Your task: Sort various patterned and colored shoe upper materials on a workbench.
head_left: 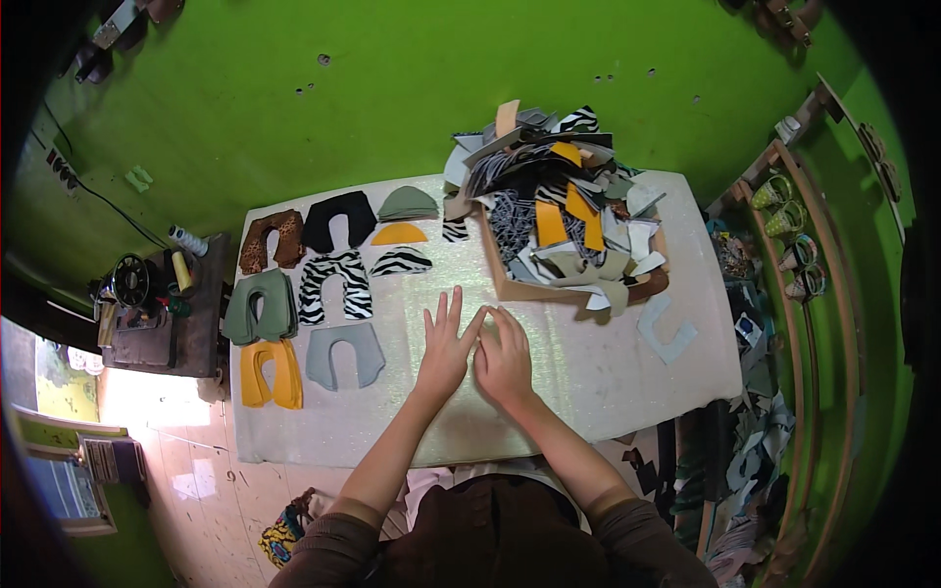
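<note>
Over the middle of the table, my left hand [450, 346] has its fingers spread and holds nothing. My right hand [504, 359] is beside it, fingers extended and empty, and the two hands appear to meet at the index fingers. Left of them lie U-shaped cut pieces: light grey [346, 355], zebra-striped [335, 286], black [339, 221], leopard-print [272, 241], grey-green [261, 306] and yellow [271, 373], some stacked. Half-moon pieces in green [408, 203], yellow [400, 234] and zebra stripe [402, 262] lie beyond my left hand.
A cardboard box [529, 291] overflows with scraps [564, 211] at the back right of the white table [588, 392]. A pale U-shaped offcut [668, 331] lies right of it. At left stands a dark side table [201, 338]; at right, a wooden rack [796, 323] with sandals.
</note>
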`<state>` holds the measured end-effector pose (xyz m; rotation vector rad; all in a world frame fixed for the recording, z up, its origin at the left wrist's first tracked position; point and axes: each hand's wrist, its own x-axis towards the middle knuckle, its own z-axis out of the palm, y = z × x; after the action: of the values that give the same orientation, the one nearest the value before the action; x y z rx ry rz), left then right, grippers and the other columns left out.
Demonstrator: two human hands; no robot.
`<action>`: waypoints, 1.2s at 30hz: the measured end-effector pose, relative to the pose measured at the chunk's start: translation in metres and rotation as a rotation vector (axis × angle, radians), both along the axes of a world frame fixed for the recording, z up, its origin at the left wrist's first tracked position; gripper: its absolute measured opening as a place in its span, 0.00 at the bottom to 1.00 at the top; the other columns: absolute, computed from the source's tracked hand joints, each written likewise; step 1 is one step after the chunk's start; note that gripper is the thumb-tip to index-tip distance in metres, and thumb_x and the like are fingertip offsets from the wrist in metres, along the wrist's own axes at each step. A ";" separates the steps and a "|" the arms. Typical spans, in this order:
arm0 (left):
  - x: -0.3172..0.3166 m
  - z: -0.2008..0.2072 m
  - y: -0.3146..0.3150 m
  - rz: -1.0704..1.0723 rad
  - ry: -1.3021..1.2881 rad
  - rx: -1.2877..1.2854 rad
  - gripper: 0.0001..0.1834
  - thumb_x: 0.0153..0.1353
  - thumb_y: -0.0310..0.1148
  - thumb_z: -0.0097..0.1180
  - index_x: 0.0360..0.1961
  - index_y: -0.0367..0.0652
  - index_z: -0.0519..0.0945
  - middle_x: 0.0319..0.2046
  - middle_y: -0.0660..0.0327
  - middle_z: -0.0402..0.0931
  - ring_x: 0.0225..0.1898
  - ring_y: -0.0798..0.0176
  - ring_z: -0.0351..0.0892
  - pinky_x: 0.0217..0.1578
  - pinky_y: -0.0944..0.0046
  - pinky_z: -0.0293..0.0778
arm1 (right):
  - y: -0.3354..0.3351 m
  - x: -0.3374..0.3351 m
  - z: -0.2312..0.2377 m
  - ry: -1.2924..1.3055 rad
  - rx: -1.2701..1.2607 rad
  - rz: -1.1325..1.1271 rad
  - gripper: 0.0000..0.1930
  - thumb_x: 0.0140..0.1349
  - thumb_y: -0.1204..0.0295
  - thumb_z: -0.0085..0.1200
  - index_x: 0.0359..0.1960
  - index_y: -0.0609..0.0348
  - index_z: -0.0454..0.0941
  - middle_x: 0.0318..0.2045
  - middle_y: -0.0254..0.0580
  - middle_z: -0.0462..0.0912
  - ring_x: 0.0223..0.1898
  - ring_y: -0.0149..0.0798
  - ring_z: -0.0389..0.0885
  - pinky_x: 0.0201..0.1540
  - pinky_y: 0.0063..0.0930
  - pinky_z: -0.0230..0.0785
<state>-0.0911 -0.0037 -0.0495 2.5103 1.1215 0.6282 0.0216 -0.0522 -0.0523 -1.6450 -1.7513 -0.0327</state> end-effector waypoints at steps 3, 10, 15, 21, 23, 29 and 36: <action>0.031 0.015 0.004 0.025 0.089 0.164 0.34 0.45 0.23 0.50 0.57 0.51 0.63 0.63 0.47 0.43 0.63 0.43 0.43 0.58 0.37 0.41 | 0.007 0.034 0.012 0.091 0.044 -0.015 0.14 0.45 0.78 0.48 0.37 0.64 0.72 0.44 0.52 0.69 0.47 0.53 0.68 0.50 0.43 0.60; 0.081 0.047 0.035 -0.011 0.060 0.189 0.28 0.48 0.28 0.49 0.54 0.46 0.66 0.61 0.49 0.50 0.63 0.48 0.48 0.58 0.42 0.45 | 0.047 0.120 0.024 0.025 0.063 -0.131 0.12 0.49 0.77 0.46 0.37 0.62 0.73 0.38 0.45 0.73 0.42 0.48 0.70 0.45 0.39 0.61; 0.103 0.042 0.064 0.063 0.088 0.181 0.24 0.49 0.32 0.49 0.51 0.44 0.69 0.58 0.45 0.55 0.60 0.49 0.53 0.57 0.45 0.49 | 0.082 0.169 0.031 -0.054 0.120 -0.250 0.12 0.51 0.75 0.47 0.38 0.62 0.72 0.37 0.44 0.73 0.41 0.47 0.71 0.45 0.37 0.62; 0.133 0.030 0.089 -0.020 0.068 0.123 0.22 0.48 0.32 0.52 0.48 0.42 0.71 0.52 0.46 0.63 0.55 0.46 0.61 0.54 0.52 0.58 | 0.113 0.200 0.019 -0.122 0.067 -0.049 0.14 0.51 0.75 0.48 0.42 0.64 0.69 0.40 0.47 0.72 0.43 0.47 0.71 0.43 0.35 0.67; 0.140 0.034 0.090 -0.051 0.055 0.081 0.21 0.48 0.32 0.52 0.46 0.41 0.72 0.50 0.47 0.65 0.49 0.47 0.67 0.51 0.56 0.63 | 0.120 0.204 0.017 -0.205 0.084 -0.029 0.15 0.51 0.74 0.49 0.41 0.65 0.70 0.41 0.48 0.72 0.41 0.46 0.72 0.43 0.33 0.68; 0.147 0.035 0.103 -0.004 -0.045 -0.026 0.16 0.50 0.30 0.48 0.41 0.38 0.74 0.44 0.48 0.71 0.45 0.50 0.71 0.46 0.58 0.67 | 0.135 0.222 0.025 -0.120 0.062 -0.087 0.09 0.54 0.75 0.47 0.37 0.62 0.73 0.34 0.45 0.76 0.36 0.46 0.75 0.38 0.33 0.68; 0.145 0.035 0.108 0.037 -0.244 -0.314 0.15 0.55 0.31 0.46 0.42 0.34 0.73 0.40 0.50 0.73 0.42 0.50 0.73 0.45 0.61 0.68 | 0.112 0.222 0.046 0.072 0.173 -0.051 0.08 0.56 0.77 0.45 0.35 0.63 0.74 0.33 0.46 0.77 0.33 0.48 0.76 0.35 0.34 0.68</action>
<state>0.0535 0.1048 -0.0140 2.0910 1.0834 0.6870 0.2440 0.0598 -0.0063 -1.5466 -1.6058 -0.1429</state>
